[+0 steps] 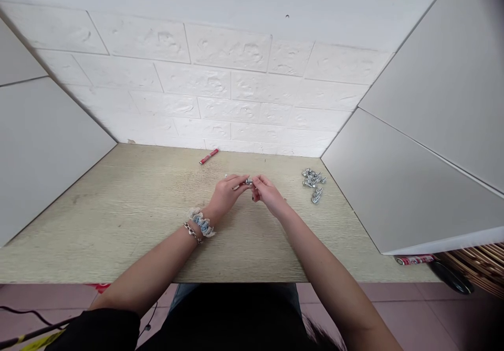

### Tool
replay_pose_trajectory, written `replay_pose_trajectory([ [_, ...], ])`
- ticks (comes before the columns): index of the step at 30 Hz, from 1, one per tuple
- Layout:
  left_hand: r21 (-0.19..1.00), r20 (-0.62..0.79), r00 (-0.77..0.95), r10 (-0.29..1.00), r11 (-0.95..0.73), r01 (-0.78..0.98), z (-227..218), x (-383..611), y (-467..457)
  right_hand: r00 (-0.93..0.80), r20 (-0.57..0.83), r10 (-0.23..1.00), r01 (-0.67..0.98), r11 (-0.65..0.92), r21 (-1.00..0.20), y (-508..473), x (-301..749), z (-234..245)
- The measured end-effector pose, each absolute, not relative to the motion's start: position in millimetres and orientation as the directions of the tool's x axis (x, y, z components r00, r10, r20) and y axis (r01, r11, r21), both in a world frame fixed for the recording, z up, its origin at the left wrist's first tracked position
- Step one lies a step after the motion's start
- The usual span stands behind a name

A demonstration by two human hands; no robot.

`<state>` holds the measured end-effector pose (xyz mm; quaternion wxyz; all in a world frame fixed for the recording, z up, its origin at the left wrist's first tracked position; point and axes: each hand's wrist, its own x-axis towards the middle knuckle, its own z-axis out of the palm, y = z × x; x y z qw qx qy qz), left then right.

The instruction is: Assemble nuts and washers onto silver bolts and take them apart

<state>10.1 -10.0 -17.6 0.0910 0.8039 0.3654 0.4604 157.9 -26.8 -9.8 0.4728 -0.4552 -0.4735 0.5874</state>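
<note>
My left hand point(227, 192) and my right hand point(265, 191) meet above the middle of the wooden desk point(118, 220). Both pinch a small silvery metal part point(248, 181) between their fingertips. The part is too small to make out in detail. A bracelet and a frilly blue-white scrunchie point(201, 222) sit on my left wrist. A pile of several similar silvery metal parts point(314, 182) lies on the desk to the right of my hands, about a hand's width away.
A red pen-like stick point(208, 156) lies near the back wall. Grey side panels point(413, 183) close in the desk left and right. A wicker basket point(480, 267) and a red-white item point(414, 259) sit low at the right.
</note>
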Motion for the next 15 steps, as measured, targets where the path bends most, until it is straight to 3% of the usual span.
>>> replay_pose_trajectory([
  [9,0.695,0.492,0.194,0.849,-0.517,0.5,-8.2,12.9,-12.5,-0.075,0.038,0.996,-0.14,0.027,-0.99,-26.9,157.7,-3.7],
  [15,0.808,0.297,0.234,0.926,-0.374,0.456,-0.7,14.1,-13.4,-0.032,0.132,0.991,-0.056,0.13,-0.99,-26.3,158.5,-4.2],
])
